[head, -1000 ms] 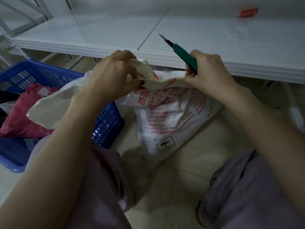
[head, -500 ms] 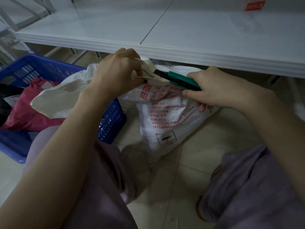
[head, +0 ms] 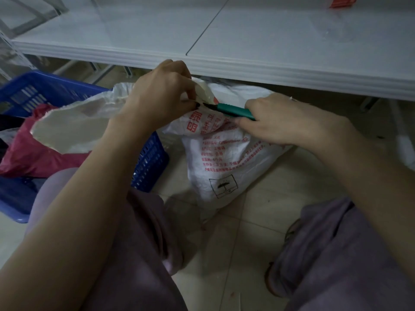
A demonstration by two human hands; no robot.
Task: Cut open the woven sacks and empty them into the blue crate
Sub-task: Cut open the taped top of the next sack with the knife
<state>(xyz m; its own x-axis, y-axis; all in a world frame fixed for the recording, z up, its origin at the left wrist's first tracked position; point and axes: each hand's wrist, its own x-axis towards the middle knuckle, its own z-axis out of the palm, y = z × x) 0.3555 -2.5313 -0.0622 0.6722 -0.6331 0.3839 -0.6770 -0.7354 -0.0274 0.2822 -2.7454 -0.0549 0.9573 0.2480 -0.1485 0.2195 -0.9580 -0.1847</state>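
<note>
Pinching top fold of woven sack [head: 224, 162] with left hand [head: 161, 95]. Gripping green knife [head: 233, 110] in right hand [head: 283, 122], lengthwise along sack mouth, tip nearly touching left fingertips. Blue crate [head: 150, 162] just left of sack.

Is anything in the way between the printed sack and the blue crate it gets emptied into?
Nothing on the floor between them: the sack stands right beside the crate. A pale bag lies across the crate's near corner, though.

Dim, flat light throughout; wide-angle bending at the edges, slight softness overall.
</note>
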